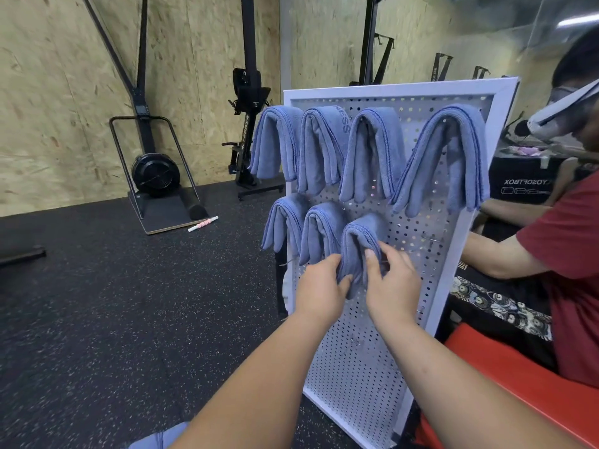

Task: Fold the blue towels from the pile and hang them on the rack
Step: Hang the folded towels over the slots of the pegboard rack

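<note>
Both sets of fingers are grasping the same blue towel [358, 241]. The left hand [319, 288] has its fingers [345, 281] curled round the left hanging half. The right hand [393, 281] pinches the right half, thumb in front and the rest tucked behind.

That towel is draped at the third spot of the lower row on the white pegboard rack [398, 89], over a peg I can't see, right up against the neighbour towel [319, 231] on its left.

Looks like the settle-it-on-the-peg step to me. To do it well I'd tug both halves down evenly so the fold sits dead centre and the two tails end level. Then smooth the stacked edges flush before letting go, or it'll creep off to one side.

Four more towels [385, 140] hang in the top row, so match their drape. A bit of blue cloth [158, 437] at the bottom edge might be the pile, can't really tell.
</note>
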